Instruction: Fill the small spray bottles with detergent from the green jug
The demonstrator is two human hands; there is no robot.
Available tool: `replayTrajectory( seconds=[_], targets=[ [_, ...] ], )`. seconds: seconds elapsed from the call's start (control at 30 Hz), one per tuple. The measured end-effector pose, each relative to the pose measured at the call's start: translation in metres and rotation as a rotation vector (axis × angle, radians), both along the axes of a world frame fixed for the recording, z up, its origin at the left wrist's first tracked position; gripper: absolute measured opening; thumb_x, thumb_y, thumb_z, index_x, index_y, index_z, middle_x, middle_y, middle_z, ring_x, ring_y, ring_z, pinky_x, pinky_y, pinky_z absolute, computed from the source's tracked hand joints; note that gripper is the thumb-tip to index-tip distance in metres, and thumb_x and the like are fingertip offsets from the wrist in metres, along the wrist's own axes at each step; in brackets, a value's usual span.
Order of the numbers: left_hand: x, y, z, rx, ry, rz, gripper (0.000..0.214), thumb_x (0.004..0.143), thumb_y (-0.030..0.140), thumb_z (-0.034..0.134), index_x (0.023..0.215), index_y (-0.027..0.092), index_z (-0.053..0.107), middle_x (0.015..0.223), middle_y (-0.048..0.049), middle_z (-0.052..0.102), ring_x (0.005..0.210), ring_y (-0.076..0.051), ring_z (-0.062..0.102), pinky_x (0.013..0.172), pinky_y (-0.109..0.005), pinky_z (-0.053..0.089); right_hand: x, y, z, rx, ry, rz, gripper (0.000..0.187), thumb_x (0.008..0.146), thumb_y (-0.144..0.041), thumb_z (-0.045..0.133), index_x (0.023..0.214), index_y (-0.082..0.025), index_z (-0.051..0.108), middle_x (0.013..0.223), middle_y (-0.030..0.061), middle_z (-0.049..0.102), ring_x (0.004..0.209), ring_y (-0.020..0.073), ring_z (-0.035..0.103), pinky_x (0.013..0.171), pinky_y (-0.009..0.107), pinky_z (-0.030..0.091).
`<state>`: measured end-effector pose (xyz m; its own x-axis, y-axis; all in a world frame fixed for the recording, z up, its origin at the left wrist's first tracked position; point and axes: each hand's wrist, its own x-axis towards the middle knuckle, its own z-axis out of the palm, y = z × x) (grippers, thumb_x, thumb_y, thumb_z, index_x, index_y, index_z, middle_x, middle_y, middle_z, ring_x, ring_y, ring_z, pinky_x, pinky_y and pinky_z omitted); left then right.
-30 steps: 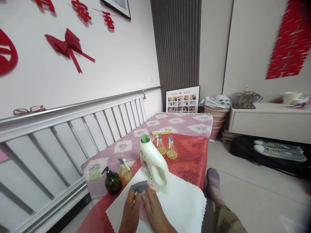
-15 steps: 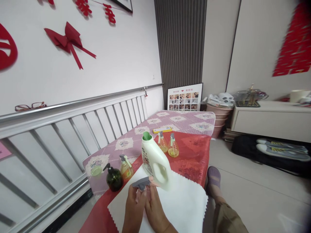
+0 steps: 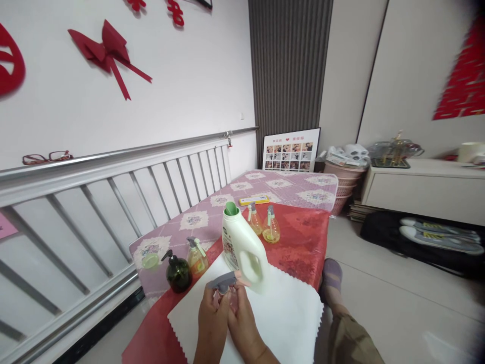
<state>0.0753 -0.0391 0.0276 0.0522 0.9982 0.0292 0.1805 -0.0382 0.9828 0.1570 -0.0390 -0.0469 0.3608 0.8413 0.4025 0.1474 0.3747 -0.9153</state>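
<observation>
Both hands grip a small spray bottle [image 3: 226, 281] with a grey trigger head and a pinkish body, upright over the white scalloped mat [image 3: 280, 323]. My left hand [image 3: 212, 313] wraps its left side, and my right hand [image 3: 242, 316] closes round the right side, thumbs near the neck. Much of the bottle's body is hidden by the fingers. Just beyond it stands a large cream detergent jug [image 3: 244, 247] with a handle and a green spout, its cap off. To the left are a dark green pump bottle [image 3: 178, 274] and a yellowish spray bottle [image 3: 197, 257].
Two more spray bottles with yellow liquid, one in front [image 3: 271, 227] and one behind [image 3: 255, 222], stand on the red cloth [image 3: 299, 237]. A light green cap [image 3: 150, 261] lies at the left. Farther back is a yellow-edged box [image 3: 253, 200]. A white radiator [image 3: 113, 217] borders the table's left side.
The view has shifted slightly. My hands have stayed on the spray bottle, with a little more of its pink body showing between the fingers. The jug and the other bottles stand as before.
</observation>
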Motion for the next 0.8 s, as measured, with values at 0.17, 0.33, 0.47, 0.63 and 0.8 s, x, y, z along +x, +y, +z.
replayTrajectory(
  seconds=[0.17, 0.33, 0.47, 0.63, 0.8],
  targets=[
    [-0.01, 0.005, -0.006, 0.03, 0.067, -0.139, 0.034, 0.085, 0.043, 0.052, 0.11, 0.021, 0.059, 0.116, -0.0096, 0.073, 0.109, -0.025, 0.066, 0.099, -0.042, 0.05, 0.004, -0.003, -0.008, -0.015, -0.108, 0.042, 0.04, 0.085, -0.031, 0.062, 0.124, -0.021, 0.054, 0.116, 0.013, 0.066, 0.114, 0.0302, 0.063, 0.098, 0.047, 0.054],
    [-0.023, 0.013, -0.015, 0.056, 0.076, -0.279, 0.04, 0.09, 0.048, 0.049, 0.118, 0.021, 0.058, 0.127, -0.0109, 0.068, 0.12, -0.024, 0.061, 0.108, -0.042, 0.044, 0.009, -0.005, -0.015, -0.008, -0.223, 0.071, 0.052, 0.083, -0.023, 0.061, 0.132, -0.022, 0.046, 0.125, 0.0154, 0.061, 0.12, 0.0321, 0.059, 0.102, 0.052, 0.05],
    [-0.022, 0.015, -0.019, 0.013, -0.024, -0.293, 0.043, 0.089, 0.051, 0.05, 0.12, 0.022, 0.058, 0.132, -0.0107, 0.066, 0.125, -0.024, 0.059, 0.111, -0.041, 0.043, 0.01, -0.004, -0.01, 0.046, -0.251, 0.069, 0.053, 0.081, -0.019, 0.062, 0.132, -0.024, 0.047, 0.122, 0.0128, 0.062, 0.115, 0.0298, 0.061, 0.1, 0.049, 0.051],
    [-0.004, 0.014, -0.026, 0.046, -0.023, -0.095, 0.035, 0.077, 0.035, 0.064, 0.108, 0.019, 0.061, 0.112, -0.0112, 0.072, 0.112, -0.027, 0.065, 0.107, -0.045, 0.047, 0.009, -0.004, -0.007, 0.094, -0.259, 0.055, 0.049, 0.078, -0.016, 0.061, 0.125, -0.024, 0.051, 0.115, 0.0108, 0.063, 0.108, 0.0294, 0.063, 0.094, 0.046, 0.054],
    [0.004, 0.019, -0.025, 0.082, 0.022, -0.01, 0.042, 0.077, 0.032, 0.06, 0.115, 0.017, 0.06, 0.121, -0.0132, 0.068, 0.119, -0.026, 0.061, 0.11, -0.044, 0.045, 0.009, -0.005, -0.009, 0.097, -0.252, 0.057, 0.046, 0.081, -0.016, 0.059, 0.125, -0.024, 0.049, 0.116, 0.0106, 0.063, 0.109, 0.0289, 0.063, 0.094, 0.045, 0.055]
  ],
)
